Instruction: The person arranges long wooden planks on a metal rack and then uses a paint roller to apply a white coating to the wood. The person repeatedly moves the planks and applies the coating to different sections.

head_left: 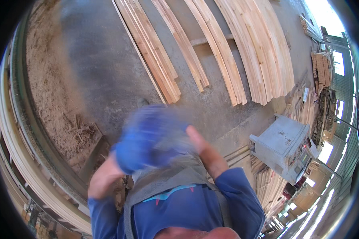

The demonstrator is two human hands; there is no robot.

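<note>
My left hand (pixel 148 134), in a blue work glove, is in front of my grey apron (pixel 170 179) and strongly blurred. Close beside it on the right is my right hand (pixel 195 136); bare skin shows at its near edge, while the rest is lost in blur. More blurred blue lies between the two hands, and I cannot tell which hand it belongs to. Whether the hands touch or hold anything is not clear. Beyond them, several long wooden boards (pixel 149 44) lie in separate rows, their near ends towards me.
A wide group of boards (pixel 260 53) lies at the upper right. A grey machine cabinet (pixel 282 134) with a control panel stands to the right. On the left, a curved-looking metal rail (pixel 48 149) runs past sawdust (pixel 48 74) and long pale timber (pixel 21 149). Stacked lumber (pixel 321 70) stands farther off.
</note>
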